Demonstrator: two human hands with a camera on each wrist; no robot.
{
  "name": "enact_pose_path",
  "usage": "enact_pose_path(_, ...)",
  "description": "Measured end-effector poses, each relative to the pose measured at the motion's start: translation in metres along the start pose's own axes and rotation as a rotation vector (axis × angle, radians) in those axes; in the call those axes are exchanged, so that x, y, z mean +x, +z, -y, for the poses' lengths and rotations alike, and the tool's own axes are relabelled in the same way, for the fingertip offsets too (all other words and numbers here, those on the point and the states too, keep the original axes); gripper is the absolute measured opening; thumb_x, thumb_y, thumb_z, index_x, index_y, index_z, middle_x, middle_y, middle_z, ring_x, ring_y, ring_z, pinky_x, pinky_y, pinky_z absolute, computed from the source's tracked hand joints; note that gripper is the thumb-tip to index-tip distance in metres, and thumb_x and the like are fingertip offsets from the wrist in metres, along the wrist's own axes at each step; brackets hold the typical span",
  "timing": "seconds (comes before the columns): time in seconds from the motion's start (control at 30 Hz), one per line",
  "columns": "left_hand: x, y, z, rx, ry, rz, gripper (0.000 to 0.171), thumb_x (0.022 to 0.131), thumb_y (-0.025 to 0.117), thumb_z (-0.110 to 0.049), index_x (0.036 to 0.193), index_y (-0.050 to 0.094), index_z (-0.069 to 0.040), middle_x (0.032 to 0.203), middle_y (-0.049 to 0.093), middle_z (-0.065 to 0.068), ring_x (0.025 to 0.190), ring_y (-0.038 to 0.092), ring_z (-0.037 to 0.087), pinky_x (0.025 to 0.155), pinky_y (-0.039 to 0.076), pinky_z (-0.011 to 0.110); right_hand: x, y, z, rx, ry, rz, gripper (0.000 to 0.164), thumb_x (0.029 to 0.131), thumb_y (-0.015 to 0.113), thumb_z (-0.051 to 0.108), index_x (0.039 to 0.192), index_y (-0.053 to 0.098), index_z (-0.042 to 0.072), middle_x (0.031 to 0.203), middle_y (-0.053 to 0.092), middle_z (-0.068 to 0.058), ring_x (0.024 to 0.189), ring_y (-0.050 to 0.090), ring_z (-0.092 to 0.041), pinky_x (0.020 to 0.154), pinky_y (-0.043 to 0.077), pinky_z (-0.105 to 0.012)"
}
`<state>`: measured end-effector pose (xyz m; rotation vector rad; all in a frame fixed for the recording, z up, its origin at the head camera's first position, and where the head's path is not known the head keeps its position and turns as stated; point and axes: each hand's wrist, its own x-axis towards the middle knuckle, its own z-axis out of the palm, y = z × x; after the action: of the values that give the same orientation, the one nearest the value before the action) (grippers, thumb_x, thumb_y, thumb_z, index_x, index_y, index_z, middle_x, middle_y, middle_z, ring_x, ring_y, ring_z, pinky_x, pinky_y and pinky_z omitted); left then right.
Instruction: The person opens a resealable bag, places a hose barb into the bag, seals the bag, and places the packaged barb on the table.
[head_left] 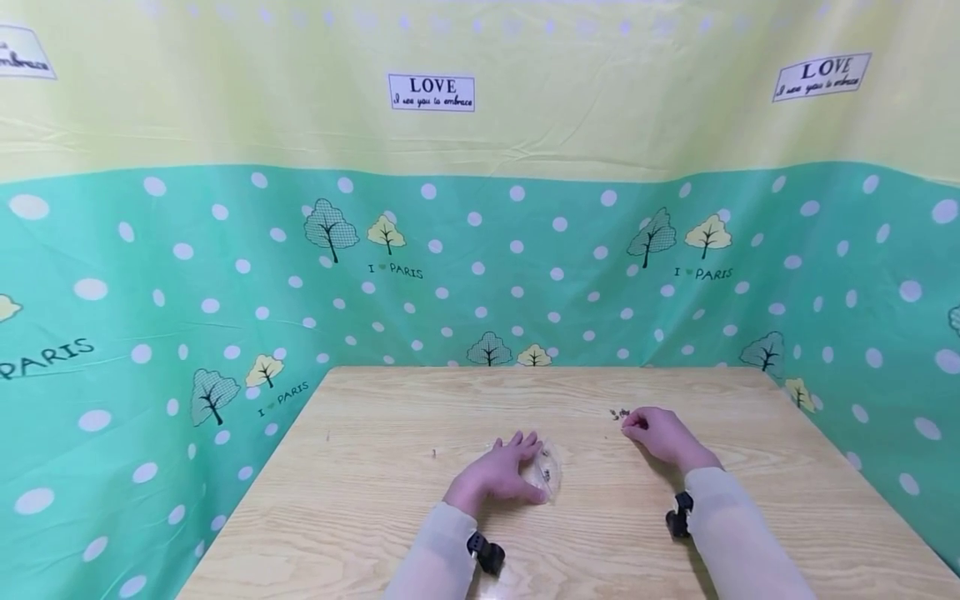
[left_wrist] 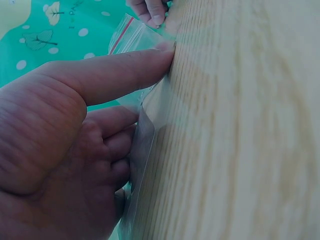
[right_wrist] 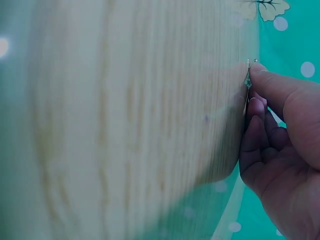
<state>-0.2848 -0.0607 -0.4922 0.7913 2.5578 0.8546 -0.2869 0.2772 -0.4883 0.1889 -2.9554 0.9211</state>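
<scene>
My left hand [head_left: 504, 472] rests on a clear plastic zip bag [head_left: 553, 477], fingers spread and thumb pressing near its edge. A few small dark pieces [head_left: 547, 476] show in the bag. A red line marks the bag's seal [left_wrist: 121, 36] in the left wrist view. Farther right, my right hand [head_left: 663, 435] is low over the table, beside a little cluster of dark, brassy pieces [head_left: 615, 414]. Its thumb and forefinger pinch a tiny shiny piece [right_wrist: 248, 81], too small to name. The other fingers are curled.
Both hands work on a light wood-grain table [head_left: 360, 517]. A tiny dark bit [head_left: 433, 453] lies left of the bag, and a faint speck [head_left: 327, 436] farther left. A green and yellow printed curtain [head_left: 517, 275] hangs behind the table and along both sides.
</scene>
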Motion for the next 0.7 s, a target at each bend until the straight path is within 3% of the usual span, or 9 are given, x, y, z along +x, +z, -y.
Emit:
enact_pose_path(0.53,-0.002,-0.001,-0.002,-0.003,0.003,0.004,0.091,0.085,0.090,-0.033,0.163,0.047,-0.011,0.176,0.028,0.002,0.163,0.016,0.037,0.131,0.015,0.059,-0.002,0.001,-0.005,0.096,0.100,-0.053,0.018,0.105,0.068,0.016,0.111,0.075,0.001,0.107,0.073,-0.011,0.105,0.067,-0.033,0.100,0.053,-0.058)
enact_pose_path(0.7,-0.003,0.000,-0.003,-0.003,-0.003,0.000,0.091,0.085,0.091,-0.033,0.162,0.048,-0.011,0.176,0.029,0.003,0.163,0.017,0.040,0.131,0.015,0.061,-0.008,0.007,0.006,0.204,0.124,-0.068,0.023,0.105,0.068,0.019,0.115,0.075,-0.001,0.112,0.074,-0.014,0.110,0.067,-0.035,0.102,0.052,-0.058)
